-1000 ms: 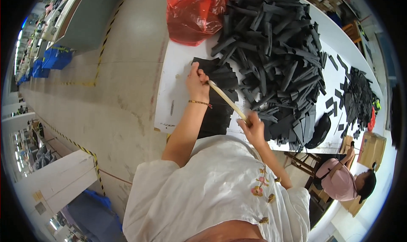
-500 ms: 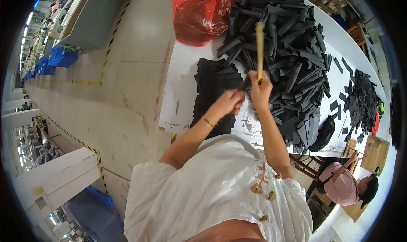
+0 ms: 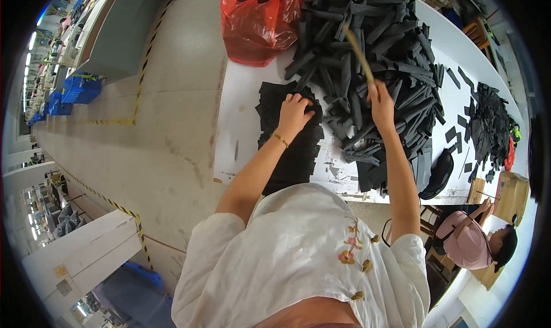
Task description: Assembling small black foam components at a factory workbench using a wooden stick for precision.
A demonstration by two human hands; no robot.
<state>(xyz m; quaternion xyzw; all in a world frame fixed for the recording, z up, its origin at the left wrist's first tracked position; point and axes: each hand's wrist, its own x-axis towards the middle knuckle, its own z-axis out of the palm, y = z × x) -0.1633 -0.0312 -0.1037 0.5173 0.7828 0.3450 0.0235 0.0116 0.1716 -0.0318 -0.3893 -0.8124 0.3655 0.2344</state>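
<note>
Left hand (image 3: 294,111) is pressing flat on the stack of black fabric pieces (image 3: 290,138) at the white table's (image 3: 238,121) near edge, while I'm keeping my right hand (image 3: 380,98) clamped on a wooden stick (image 3: 360,55) over the heap of rolled black strips (image 3: 379,58); a red plastic bag (image 3: 261,19) is gaping open beside it, contents unclear

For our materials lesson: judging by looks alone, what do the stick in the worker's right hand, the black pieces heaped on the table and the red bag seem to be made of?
Stick: probably wood or bamboo, pale tan, matt, straight and rigid.
Black pieces: likely fabric, dull, limp, some rolled into tubes.
Red bag: thin plastic film, glossy, crinkled, slightly see-through.
</note>
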